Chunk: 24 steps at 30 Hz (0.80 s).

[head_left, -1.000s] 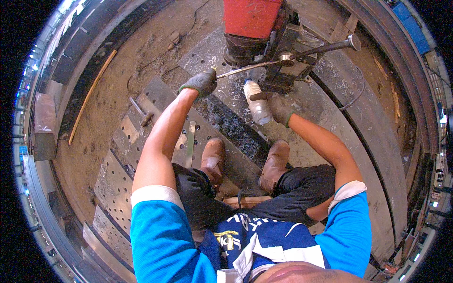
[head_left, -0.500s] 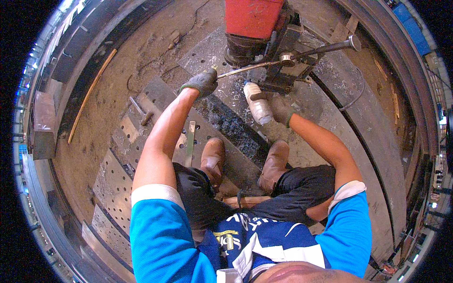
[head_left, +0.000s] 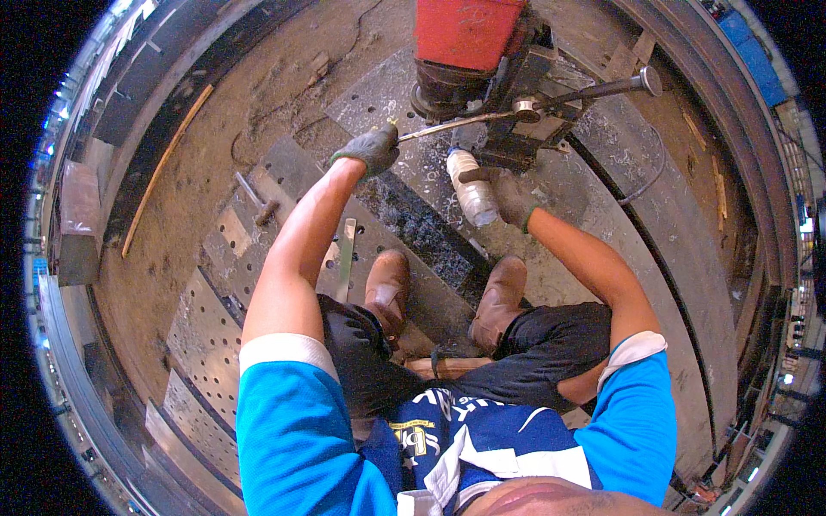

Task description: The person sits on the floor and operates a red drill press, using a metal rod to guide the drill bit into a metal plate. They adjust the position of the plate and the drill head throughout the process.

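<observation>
Findings are listed left to right, with places given from the red-topped machine (head_left: pixel 469 39).

Well apart to the machine's left, a thin wooden strip (head_left: pixel 168 170) lies on the dirt floor. Nearer the machine, also on its left, a hammer-like tool (head_left: pixel 258 202) rests on a perforated steel plate (head_left: pixel 297 163).

The left hand (head_left: pixel 372 150), gloved, is just to the machine's lower left. It is closed around the outer end of a lever (head_left: pixel 452 126), which runs rightward across the machine's front to a round hub. Dark metal shavings (head_left: pixel 422 224) lie in a band on the person's side of the machine.

The bottle (head_left: pixel 473 193), pale and banded, is just below the machine, tilted, with its narrow end toward the machine's foot. Contact between that end and the machine cannot be confirmed. The right hand (head_left: pixel 509 198), gloved, is wrapped around the bottle from its right side.

To the machine's right, an arm with a round end (head_left: pixel 594 92) extends from the hub, and a black cable (head_left: pixel 654 232) curves toward the person.

Judgement: the step in hand appears to be working the lever while presenting the bottle at the machine's foot. The next move calls for even lever pressure, a steady bottle angle, and glove fabric clear of moving parts.
</observation>
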{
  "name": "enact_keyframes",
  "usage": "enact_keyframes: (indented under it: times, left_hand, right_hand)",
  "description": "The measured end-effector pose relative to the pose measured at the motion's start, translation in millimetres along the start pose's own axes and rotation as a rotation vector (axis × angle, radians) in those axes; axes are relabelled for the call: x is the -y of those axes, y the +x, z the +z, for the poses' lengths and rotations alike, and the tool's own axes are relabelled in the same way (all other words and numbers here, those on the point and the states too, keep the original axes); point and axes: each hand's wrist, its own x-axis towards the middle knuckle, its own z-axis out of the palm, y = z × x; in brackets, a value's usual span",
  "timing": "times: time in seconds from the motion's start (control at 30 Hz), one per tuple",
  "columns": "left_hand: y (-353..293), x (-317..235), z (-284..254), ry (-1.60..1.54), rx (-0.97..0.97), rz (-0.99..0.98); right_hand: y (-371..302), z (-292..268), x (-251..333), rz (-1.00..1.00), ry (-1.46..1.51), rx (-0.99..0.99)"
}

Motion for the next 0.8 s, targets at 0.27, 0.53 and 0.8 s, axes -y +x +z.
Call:
enact_keyframes:
  times: [0.27,0.53,0.8]
  left_hand:
    - [10,6,6,0.010,0.053,-0.008]
    - [12,12,9,0.020,0.074,-0.008]
    - [12,9,13,0.022,0.007,0.036]
  right_hand:
    - [2,-2,-3,-0.066,-0.134,-0.018]
    - [7,-4,-2,-0.151,-0.298,-0.033]
    - [5,-15,-5,-0.300,-0.569,-0.099]
